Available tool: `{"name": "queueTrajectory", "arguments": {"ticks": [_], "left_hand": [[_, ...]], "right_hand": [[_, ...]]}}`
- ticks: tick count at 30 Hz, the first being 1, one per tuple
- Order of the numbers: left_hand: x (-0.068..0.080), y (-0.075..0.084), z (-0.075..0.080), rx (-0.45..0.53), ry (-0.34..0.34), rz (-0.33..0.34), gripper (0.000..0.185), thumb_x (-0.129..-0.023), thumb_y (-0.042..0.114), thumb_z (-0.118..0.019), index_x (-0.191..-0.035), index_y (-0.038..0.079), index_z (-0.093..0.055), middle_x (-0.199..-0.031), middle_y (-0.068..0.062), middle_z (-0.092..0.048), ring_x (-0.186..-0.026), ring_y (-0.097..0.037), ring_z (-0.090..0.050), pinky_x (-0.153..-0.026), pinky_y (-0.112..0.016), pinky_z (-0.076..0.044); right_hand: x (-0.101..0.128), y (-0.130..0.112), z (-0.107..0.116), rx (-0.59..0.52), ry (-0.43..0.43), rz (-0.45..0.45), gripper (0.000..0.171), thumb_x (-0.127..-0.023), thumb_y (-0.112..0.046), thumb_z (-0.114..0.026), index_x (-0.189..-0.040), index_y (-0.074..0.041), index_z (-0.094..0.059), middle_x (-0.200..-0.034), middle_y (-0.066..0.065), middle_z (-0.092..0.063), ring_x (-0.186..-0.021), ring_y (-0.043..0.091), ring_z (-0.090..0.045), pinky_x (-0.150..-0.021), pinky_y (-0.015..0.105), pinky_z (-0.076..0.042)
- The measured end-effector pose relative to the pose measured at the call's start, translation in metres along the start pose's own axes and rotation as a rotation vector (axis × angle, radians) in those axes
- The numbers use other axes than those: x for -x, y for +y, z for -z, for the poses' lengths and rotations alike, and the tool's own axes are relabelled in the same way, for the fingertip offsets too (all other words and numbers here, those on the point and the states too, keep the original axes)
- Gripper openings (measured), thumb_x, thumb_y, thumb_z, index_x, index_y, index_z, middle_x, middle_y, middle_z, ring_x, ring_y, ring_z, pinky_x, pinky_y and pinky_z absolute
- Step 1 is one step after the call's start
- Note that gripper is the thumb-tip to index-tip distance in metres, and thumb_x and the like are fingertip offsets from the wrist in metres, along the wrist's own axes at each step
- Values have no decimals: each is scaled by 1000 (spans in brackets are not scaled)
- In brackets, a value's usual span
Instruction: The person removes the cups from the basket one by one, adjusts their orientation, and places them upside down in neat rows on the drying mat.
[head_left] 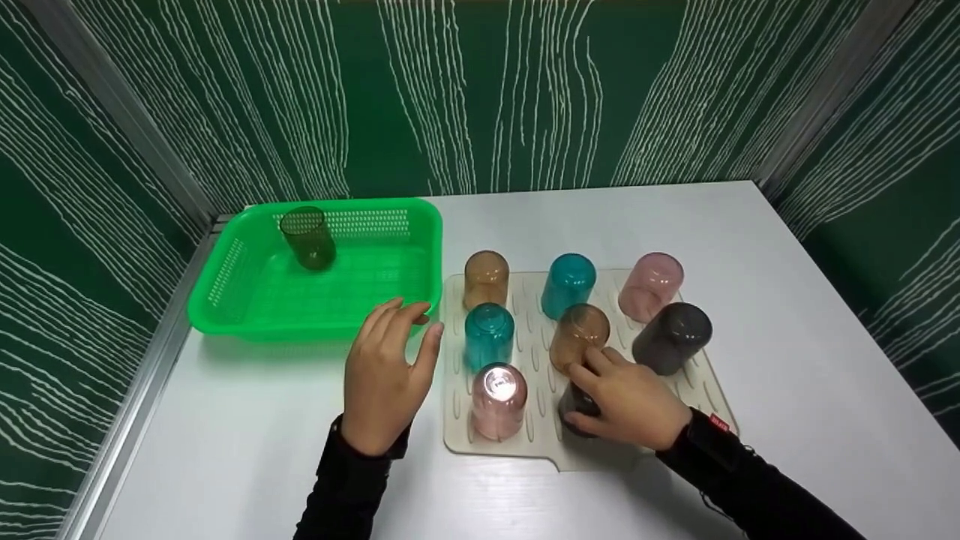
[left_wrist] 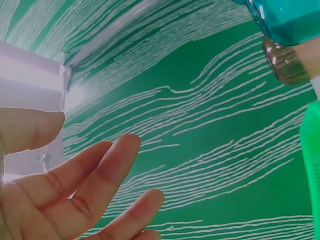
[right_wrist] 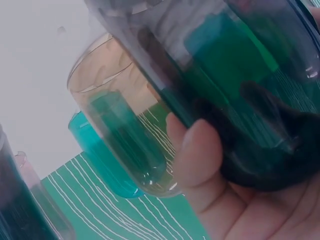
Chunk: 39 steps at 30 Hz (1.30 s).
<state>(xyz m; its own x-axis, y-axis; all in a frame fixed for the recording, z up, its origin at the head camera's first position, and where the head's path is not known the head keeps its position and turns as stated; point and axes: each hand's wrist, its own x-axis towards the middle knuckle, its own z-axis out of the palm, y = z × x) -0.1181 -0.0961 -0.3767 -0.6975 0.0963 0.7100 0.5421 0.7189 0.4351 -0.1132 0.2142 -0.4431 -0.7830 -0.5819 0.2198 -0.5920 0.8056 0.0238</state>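
My right hand (head_left: 626, 401) grips a dark grey tumbler (head_left: 576, 411) at the front of a beige draining mat (head_left: 540, 444). In the right wrist view its fingers curl round the dark tumbler (right_wrist: 260, 100). Just behind it an amber tumbler (head_left: 579, 337) stands upside down. My left hand (head_left: 386, 375) hovers with relaxed, spread fingers by the front right corner of a green basket (head_left: 315, 330), holding nothing. Inside the basket a brownish tumbler (head_left: 309, 240) leans, mouth up. Nearest the left hand on the mat are a teal tumbler (head_left: 489, 337) and a pink tumbler (head_left: 499, 409), both inverted.
Along the mat's back edge stand another amber tumbler (head_left: 486, 279), a teal one (head_left: 568, 286) and a pink one (head_left: 651, 286), all inverted. A second dark grey tumbler (head_left: 672, 337) is at the right. Green patterned walls (head_left: 525, 97) enclose the white table (head_left: 817, 420).
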Motion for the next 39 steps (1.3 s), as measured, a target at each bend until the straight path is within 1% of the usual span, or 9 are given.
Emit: {"name": "queueTrajectory", "arguments": {"ticks": [4, 9, 15, 19, 22, 26, 30, 34, 39], "left_hand": [[1, -1, 0, -15, 9, -3, 27, -91, 20, -70, -109, -1, -69, -96, -12, -72, -116, -34, -62, -106, -46, -46], [1, -1, 0, -21, 18, 0, 27, -91, 20, -70, -109, -1, -69, -99, -13, -72, -118, -35, -61, -106, -46, -46], [0, 0, 1, -12, 25, -8, 28, -91, 19, -70, -110, -2, -69, -103, -15, -72, -118, -36, -61, -106, -47, -45], [0, 0, 1, -12, 25, -7, 28, -92, 20, -70, -110, -2, -69, -104, -15, -72, -118, -35, -61, -105, -46, -46], [-1, 0, 2, -15, 22, -1, 29, -92, 21, -69, -110, -1, -69, -105, -15, -72, -118, -35, -61, -105, -46, -47], [-1, -1, 3, -18, 16, 9, 29, -93, 22, -68, -110, -1, -69, -106, -15, -72, -118, -36, -61, -105, -47, -46], [-1, -2, 2, -28, 8, 16, 29, -92, 22, -69, -110, -1, -69, -106, -15, -72, -118, -36, -61, -105, -47, -46], [-2, -5, 2, -57, -5, 16, 28, -93, 23, -68, -110, 0, -70, -107, -15, -72, -117, -35, -62, -104, -46, -47], [-3, -10, 1, -116, 4, 3, 28, -93, 24, -68, -108, 1, -70, -105, -14, -72, -114, -35, -63, -103, -46, -48]], "right_hand": [[2, -2, -1, 12, 11, -12, 54, -77, -52, -77, -113, -14, -62, -97, 5, -54, -81, 21, -52, -55, 33, -48], [1, -3, 0, 22, 22, -23, 53, -77, -53, -76, -111, -15, -62, -96, 5, -52, -80, 21, -51, -56, 34, -46], [1, -4, 2, 44, 42, -10, 52, -78, -56, -74, -109, -15, -62, -97, 5, -48, -83, 22, -51, -63, 36, -48], [1, -5, 5, 39, 49, -5, 54, -79, -56, -73, -112, -15, -63, -98, 5, -49, -86, 23, -51, -68, 37, -49], [0, -4, 8, 26, 74, -6, 55, -79, -56, -72, -116, -15, -65, -101, 6, -51, -88, 23, -53, -69, 38, -51], [-3, 0, 14, 0, 145, 1, 57, -79, -55, -74, -118, -15, -66, -105, 7, -54, -91, 23, -56, -70, 38, -53], [-10, 7, 25, -54, 248, -4, 55, -79, -48, -77, -119, -12, -65, -110, 10, -57, -91, 25, -59, -71, 38, -53], [-15, 17, 40, -117, 348, -55, 52, -80, -40, -78, -120, -10, -63, -120, 15, -58, -97, 30, -60, -78, 45, -53], [-19, 30, 55, -171, 511, -122, 47, -83, -27, -76, -123, -7, -62, -124, 21, -58, -101, 36, -59, -78, 49, -49]]}}
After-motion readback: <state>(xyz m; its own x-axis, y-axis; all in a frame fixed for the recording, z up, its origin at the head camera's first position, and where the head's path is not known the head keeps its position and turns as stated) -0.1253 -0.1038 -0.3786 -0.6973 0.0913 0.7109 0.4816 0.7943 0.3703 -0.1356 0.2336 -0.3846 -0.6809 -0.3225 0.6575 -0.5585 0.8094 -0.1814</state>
